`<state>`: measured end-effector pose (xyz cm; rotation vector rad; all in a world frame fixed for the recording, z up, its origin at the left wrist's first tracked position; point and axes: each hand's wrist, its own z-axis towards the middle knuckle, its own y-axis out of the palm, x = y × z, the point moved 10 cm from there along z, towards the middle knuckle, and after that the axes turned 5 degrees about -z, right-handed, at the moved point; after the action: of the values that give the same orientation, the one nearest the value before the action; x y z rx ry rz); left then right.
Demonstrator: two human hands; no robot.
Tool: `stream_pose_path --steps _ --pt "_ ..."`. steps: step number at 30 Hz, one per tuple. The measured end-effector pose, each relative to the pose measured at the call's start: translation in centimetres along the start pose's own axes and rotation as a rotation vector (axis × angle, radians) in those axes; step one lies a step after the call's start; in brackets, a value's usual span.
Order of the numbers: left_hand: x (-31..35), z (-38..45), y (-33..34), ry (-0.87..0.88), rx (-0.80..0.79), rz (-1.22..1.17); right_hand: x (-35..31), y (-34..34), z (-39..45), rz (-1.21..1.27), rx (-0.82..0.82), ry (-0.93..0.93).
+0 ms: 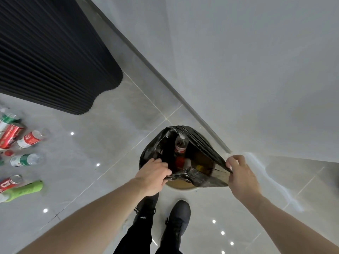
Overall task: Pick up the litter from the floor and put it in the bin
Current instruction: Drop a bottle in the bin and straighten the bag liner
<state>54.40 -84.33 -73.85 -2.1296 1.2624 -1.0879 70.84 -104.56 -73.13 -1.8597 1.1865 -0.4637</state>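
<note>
The bin (183,186) stands on the floor (102,162) against the wall's (256,70) foot, lined with a black bag (201,178). Inside lie a red-labelled bottle (181,144) and other litter. The left hand (154,176) grips the bag's near-left rim; the right hand (240,174) pinches its right rim, stretching the mouth wide. Well apart, at the floor's left edge, lie bottles (31,139), cans (10,135) and a green piece (27,189). Black shoes (178,217) stand just before the bin.

You stand in a clean indoor hall: shiny grey floor tiles (102,180), plain wall (256,70), black ribbed counter (45,61).
</note>
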Motion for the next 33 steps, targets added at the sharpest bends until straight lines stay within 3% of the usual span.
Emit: stream_pose_path --steps 4,6,11,16,20,22,25,27,29,31,33 --pt "2.3 -3.6 1.6 0.288 -0.044 0.045 0.4 1.8 -0.1 -0.069 -0.093 -0.066" --pt "2.6 -5.1 4.0 0.321 -0.137 0.104 1.4 2.8 0.4 0.034 -0.107 0.026" --pt "1.0 -3.6 7.3 0.126 -0.185 0.240 4.4 5.0 1.1 0.430 -0.098 0.451" --pt "-1.4 -4.4 8.7 -0.047 -0.152 0.137 4.4 6.6 2.0 0.730 -0.137 0.734" --pt "-3.8 -6.7 6.9 -0.199 -0.017 -0.317 2.1 3.6 2.4 0.828 0.158 0.643" --pt "-6.1 -6.9 5.3 -0.434 0.110 -0.649 0.3 2.5 1.9 0.930 0.249 0.561" --pt "-9.1 -5.9 4.9 -0.743 0.207 -1.062 -2.5 2.4 2.2 0.852 0.188 0.391" --pt "-9.9 -4.2 4.7 -0.771 0.181 -1.205 -4.0 2.5 2.9 0.739 0.144 0.247" --pt "-9.8 -1.8 3.9 -0.700 0.135 -1.148 -5.1 2.5 3.8 0.667 0.113 0.153" --pt "-9.7 0.1 2.1 -0.614 0.103 -0.859 -5.6 2.3 5.0 0.643 0.110 0.107" --pt "-10.0 1.3 -0.9 -0.584 0.185 -0.494 -5.6 1.4 6.4 0.655 0.157 0.101"
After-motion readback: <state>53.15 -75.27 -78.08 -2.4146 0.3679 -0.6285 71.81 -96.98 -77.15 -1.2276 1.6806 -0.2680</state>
